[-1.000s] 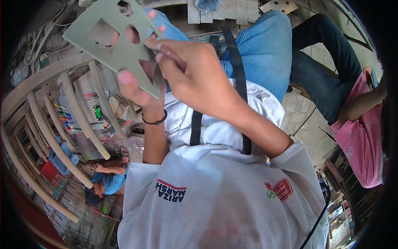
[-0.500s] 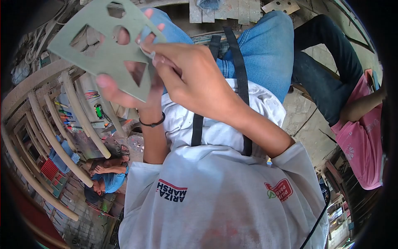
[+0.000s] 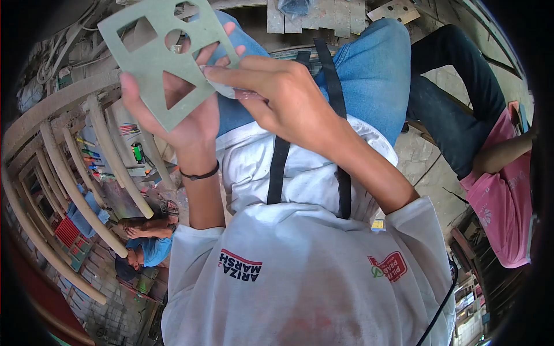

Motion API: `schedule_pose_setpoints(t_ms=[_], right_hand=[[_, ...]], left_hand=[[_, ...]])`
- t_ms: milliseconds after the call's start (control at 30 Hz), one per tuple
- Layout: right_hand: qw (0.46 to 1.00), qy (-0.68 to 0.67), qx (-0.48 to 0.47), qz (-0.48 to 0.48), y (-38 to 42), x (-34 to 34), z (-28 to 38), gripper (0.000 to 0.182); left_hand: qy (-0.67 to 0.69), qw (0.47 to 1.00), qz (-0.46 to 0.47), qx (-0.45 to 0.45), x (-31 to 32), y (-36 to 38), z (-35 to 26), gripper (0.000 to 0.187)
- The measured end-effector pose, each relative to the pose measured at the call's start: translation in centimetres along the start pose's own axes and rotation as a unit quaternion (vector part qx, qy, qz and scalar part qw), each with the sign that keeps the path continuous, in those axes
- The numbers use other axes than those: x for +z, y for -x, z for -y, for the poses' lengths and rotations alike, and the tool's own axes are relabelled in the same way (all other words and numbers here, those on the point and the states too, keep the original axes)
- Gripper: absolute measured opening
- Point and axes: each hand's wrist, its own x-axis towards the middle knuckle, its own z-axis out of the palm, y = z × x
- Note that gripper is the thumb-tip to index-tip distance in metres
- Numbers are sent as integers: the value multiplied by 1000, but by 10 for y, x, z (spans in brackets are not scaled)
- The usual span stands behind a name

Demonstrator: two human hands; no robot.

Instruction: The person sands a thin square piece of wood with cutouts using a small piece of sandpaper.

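Note:
My left hand holds a grey-green flat board from underneath, its thumb along the left edge and fingertips showing past the far edge. Square, round, triangular and slot-like cut-outs go through the board. My right hand pinches a small whitish folded piece, which looks like sandpaper, against the board's right edge. The fingers hide part of that piece.
Wooden chair-like slats stand at left, with a green container beyond. A person in blue sits lower left; another in pink is at right. A board with holes lies at top right.
The board has turned in my left hand and its lower corner has shifted left and up. My right hand has moved slightly right and down, and more of the folded piece shows.

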Motion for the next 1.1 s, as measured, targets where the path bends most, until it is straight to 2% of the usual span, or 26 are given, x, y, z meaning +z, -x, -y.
schedule_pose_setpoints(t_ms=[100,200,233,333,367,433,533,600,633,667,733,867,933,1000,1067,1100], right_hand=[[999,-4,33,22,-1,-5,-13,33],[997,-74,-15,-33,3,5,0,34],[996,-85,-10,-18,3,1,4,34],[999,-39,18,23,1,-5,-20,35],[1000,-11,0,12,3,-1,-21,36],[999,-35,8,14,5,-4,-8,36],[998,-56,1,22,4,-11,-17,36],[996,23,13,85,1,-17,-27,37],[999,7,-9,45,4,-13,-23,40],[999,9,-8,45,5,-15,-21,40],[998,13,-30,54,6,-20,-18,42],[983,119,-70,119,-3,-34,-27,47],[980,134,-88,118,-3,-36,-23,47],[984,96,-92,122,4,-33,-22,45],[975,128,-105,146,1,-38,-27,43],[975,131,-127,131,-4,-39,-28,43]], left_hand=[[-14,1000,-5,2,0,3,-3,90],[11,1000,-1,-12,-1,4,-2,90],[19,1000,0,-18,0,4,-2,89],[7,1000,-20,-9,6,6,-10,89],[8,1000,-21,-3,2,4,-9,89],[76,995,-18,-53,-7,3,-6,88],[93,995,-15,-34,-1,7,-9,86],[62,997,-34,-27,2,7,-6,86],[31,998,-51,-23,3,5,-5,86],[33,998,-50,-24,-2,4,-5,86],[142,986,-6,-84,-14,5,-7,84],[162,981,-28,-106,-23,7,-7,82],[365,907,92,-190,-36,1,-11,80],[349,911,86,-200,-39,5,-12,80],[332,914,81,-217,-40,8,-14,79],[336,906,109,-232,-42,9,-13,78]])
